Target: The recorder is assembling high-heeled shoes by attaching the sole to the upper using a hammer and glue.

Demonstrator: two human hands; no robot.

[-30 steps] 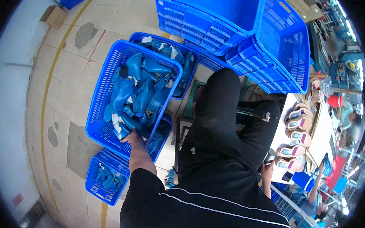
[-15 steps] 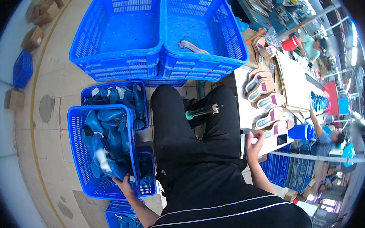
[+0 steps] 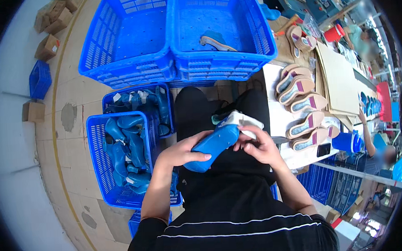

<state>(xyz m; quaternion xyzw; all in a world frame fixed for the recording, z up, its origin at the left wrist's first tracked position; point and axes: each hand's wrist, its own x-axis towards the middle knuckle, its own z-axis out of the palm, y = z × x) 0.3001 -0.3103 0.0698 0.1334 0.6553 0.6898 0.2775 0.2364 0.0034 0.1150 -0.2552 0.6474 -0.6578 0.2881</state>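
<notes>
Over my lap, my left hand (image 3: 186, 149) is wrapped around a blue shoe last (image 3: 218, 143), thumb on top. The last is tilted, its far end toward the upper right. A white, soft-looking piece (image 3: 241, 119) is attached at that far end. My right hand (image 3: 261, 148) has its fingers curled at the white piece, gripping it; part of this contact is hidden. To my left, a blue crate (image 3: 96, 165) holds several more blue lasts (image 3: 120, 152), some with white bits on them.
Two large blue crates (image 3: 130, 68) stand ahead; the right one contains a shoe with a sole (image 3: 218, 41). On the right, a white table (image 3: 278, 117) carries several tan soles (image 3: 305, 124), board sheets (image 3: 335, 80), a phone (image 3: 323, 149) and a blue jug (image 3: 347, 141). Co-workers are further right.
My left hand has lifted a blue last out of the left crate and brought it over my lap. My right hand has moved in from the table's edge to the white piece.
</notes>
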